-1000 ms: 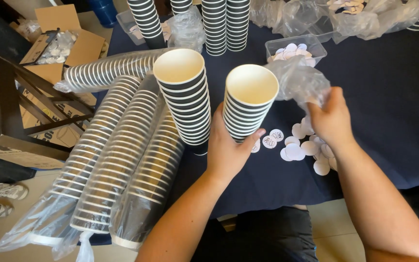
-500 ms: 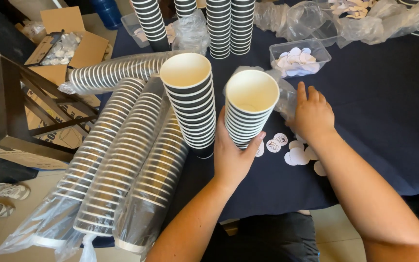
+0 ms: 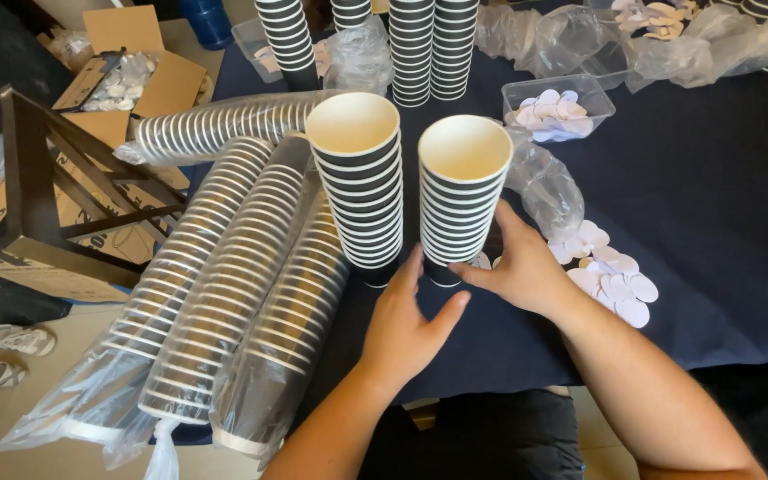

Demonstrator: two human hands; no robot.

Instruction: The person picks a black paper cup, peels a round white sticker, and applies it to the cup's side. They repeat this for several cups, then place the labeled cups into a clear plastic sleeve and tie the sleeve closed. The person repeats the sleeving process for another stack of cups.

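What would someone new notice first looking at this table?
Two upright stacks of dark paper cups stand mid-table, with the left hand and right hand around the base of the right stack. Long bagged cup sleeves lie to their left, white paper discs to the right.

Two near cup stacks [image 3: 362, 191], three bagged cup sleeves [image 3: 233, 293], two hands [image 3: 406, 333].

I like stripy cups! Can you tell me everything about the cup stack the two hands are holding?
The stack is many paper-looking cups nested together, black with thin white rims making stripes. The top cup is open, pale and empty inside. It stands upright on the dark blue cloth, right beside a second stack. The right hand grips its lower part from the side; the left hand touches its base from the front.
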